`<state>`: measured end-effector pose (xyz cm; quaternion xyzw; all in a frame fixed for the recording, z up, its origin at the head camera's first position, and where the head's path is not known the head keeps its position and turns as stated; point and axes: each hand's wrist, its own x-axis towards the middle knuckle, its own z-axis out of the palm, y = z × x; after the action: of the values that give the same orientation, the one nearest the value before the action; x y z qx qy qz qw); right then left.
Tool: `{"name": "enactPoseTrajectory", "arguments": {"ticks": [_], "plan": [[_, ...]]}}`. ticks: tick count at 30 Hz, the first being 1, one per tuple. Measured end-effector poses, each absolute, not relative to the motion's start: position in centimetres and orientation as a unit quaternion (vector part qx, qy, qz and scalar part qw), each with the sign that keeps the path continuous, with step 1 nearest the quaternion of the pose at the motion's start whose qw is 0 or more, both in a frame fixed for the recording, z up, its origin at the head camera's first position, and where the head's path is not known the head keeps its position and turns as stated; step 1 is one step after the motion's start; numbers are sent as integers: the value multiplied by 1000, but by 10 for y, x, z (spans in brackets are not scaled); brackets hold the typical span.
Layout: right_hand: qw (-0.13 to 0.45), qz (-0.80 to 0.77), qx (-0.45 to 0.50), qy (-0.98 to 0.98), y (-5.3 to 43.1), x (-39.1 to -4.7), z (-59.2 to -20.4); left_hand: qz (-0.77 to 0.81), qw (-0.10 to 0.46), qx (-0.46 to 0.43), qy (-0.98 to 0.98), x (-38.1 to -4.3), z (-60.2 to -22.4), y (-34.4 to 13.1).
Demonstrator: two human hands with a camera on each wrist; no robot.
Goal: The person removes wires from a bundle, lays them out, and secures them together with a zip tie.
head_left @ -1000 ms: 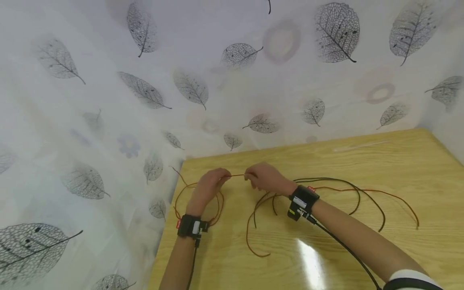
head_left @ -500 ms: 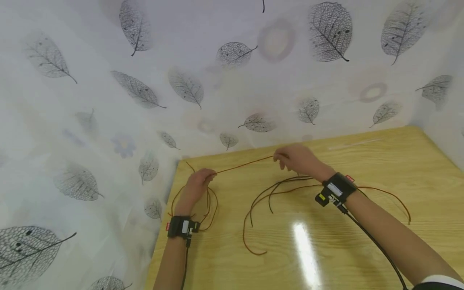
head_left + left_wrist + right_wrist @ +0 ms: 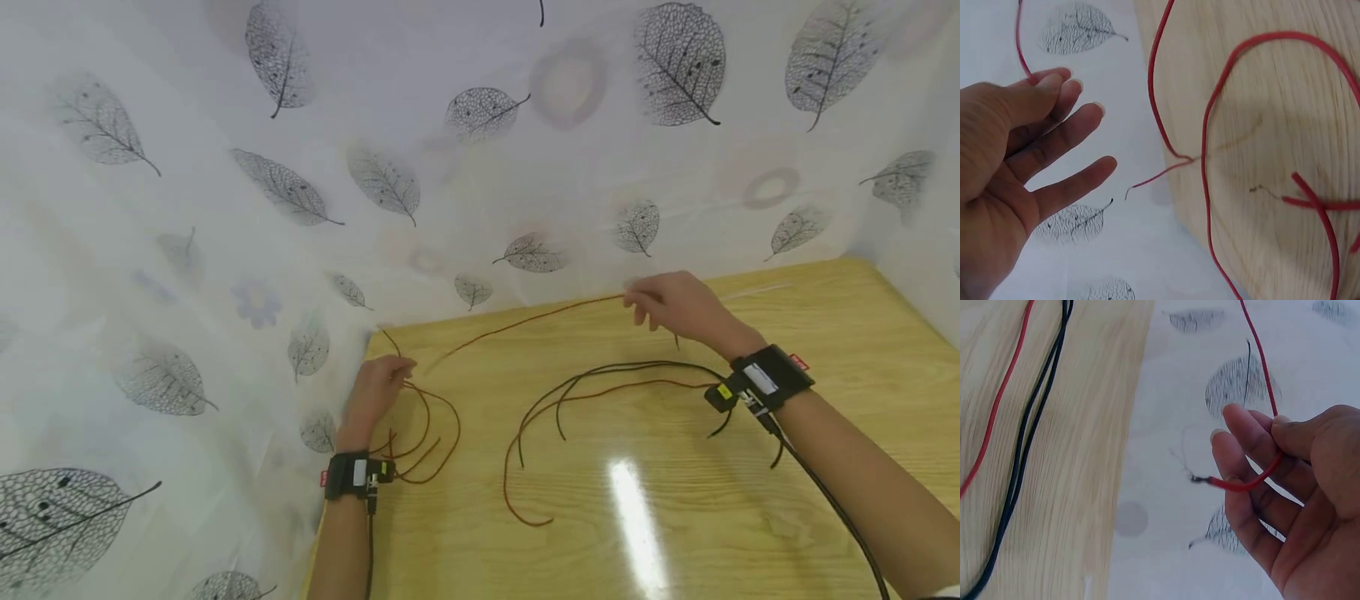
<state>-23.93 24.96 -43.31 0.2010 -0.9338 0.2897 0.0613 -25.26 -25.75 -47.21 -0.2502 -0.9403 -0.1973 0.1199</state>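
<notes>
My right hand (image 3: 671, 308) pinches a thin red wire (image 3: 536, 317) between thumb and fingers above the table's back edge. In the right wrist view, its short end with frayed bare strands (image 3: 1196, 479) curls out across the fingers. From there the wire runs left and down toward my left hand (image 3: 377, 383), blurring near the fingertips. The left wrist view shows a red wire (image 3: 1021, 47) reaching in between my left thumb and index finger, the other fingers loosely spread. Close to this hand lie looped red wires (image 3: 453, 417), some with bare ends (image 3: 1127, 192).
More wires lie mid-table, below my right hand: black wires (image 3: 600, 368) in an arc and a red wire (image 3: 507, 483). Leaf-patterned white walls (image 3: 420, 100) border the wooden table (image 3: 570, 517). Each wrist wears a black camera strap (image 3: 772, 379) with a trailing cable.
My right hand has moved right and toward the back, drawing the red wire out to a longer visible length. My left hand has moved left and slightly down.
</notes>
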Motion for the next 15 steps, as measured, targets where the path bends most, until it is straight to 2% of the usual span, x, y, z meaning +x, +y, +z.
{"name": "enactPoseTrajectory", "arguments": {"ticks": [4,15], "plan": [[43,294,185,-937,274,-233,-436,-209,96,-258,-938,-249,-474,-250],[-72,278,202,-936,296,-215,-446,-176,18,-351,-919,-250,-495,-169]]}}
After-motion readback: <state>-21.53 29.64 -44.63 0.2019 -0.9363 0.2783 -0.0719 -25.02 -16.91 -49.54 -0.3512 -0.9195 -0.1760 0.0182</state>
